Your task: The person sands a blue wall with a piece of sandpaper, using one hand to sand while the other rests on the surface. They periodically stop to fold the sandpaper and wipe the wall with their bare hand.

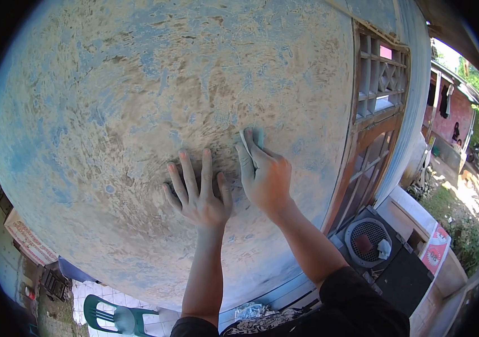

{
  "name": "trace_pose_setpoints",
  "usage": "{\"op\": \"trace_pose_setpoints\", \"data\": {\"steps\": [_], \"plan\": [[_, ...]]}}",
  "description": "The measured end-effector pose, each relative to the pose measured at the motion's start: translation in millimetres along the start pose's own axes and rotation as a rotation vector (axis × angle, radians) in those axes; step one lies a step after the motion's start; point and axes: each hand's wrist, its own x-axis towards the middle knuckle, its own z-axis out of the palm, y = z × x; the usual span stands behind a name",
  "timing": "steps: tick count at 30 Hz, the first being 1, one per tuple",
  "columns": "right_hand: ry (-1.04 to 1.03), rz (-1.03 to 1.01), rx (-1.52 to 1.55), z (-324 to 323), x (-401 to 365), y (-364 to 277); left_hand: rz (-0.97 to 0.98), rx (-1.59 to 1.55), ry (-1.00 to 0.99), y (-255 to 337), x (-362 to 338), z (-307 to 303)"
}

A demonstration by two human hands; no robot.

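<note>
A worn wall [110, 118] with patchy, scraped blue paint over grey-beige plaster fills most of the head view. My left hand [201, 201] lies flat against it, fingers spread and holding nothing. Just to the right, my right hand [267, 177] pinches a folded, pale grey-green sheet of sandpaper [259, 137] against the wall. The side of the sheet facing the wall is hidden. Dark smudges mark the plaster around and between both hands.
Right of the wall area stands a wooden door and vent frame [351, 151]. Below it sits a black speaker [367, 241] with a round grille. A green plastic chair [94, 315] and a printed box [30, 238] are at lower left. Crumpled plastic [250, 310] lies below me.
</note>
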Motion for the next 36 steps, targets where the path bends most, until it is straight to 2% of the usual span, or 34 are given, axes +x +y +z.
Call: {"op": "trace_pose_setpoints", "data": {"steps": [2,6,9,12,14,15,17,21,23,26,33,36], "plan": [[0.053,-0.009,0.124,1,-9,6,-0.001,0.004,0.002,0,0,1],[-0.043,0.04,0.065,0,-20,10,-0.004,0.009,0.011,2,1,1],[-0.036,-0.039,0.062,3,-13,10,0.002,0.005,0.026,2,1,1],[-0.026,0.039,0.14,4,-22,10,-0.006,0.032,0.017,2,-1,2],[0.135,-0.035,0.259,19,-36,27,-0.001,0.021,0.029,1,-1,3],[0.132,-0.034,0.26,17,-33,25,-0.002,0.022,0.027,1,-1,3],[0.02,0.043,0.202,6,-18,17,0.0,0.026,0.024,1,0,1],[-0.069,0.083,0.148,0,0,8,-0.01,0.009,0.016,2,0,0],[0.044,-0.002,0.219,6,-9,17,-0.01,0.023,0.015,2,-1,1],[0.02,0.076,0.169,0,-24,9,-0.003,0.009,0.029,2,0,1],[-0.01,0.1,0.155,4,-14,5,0.044,0.035,0.038,1,-1,1],[0.128,0.022,0.201,15,-30,18,0.067,0.019,0.049,0,-1,2]]}}
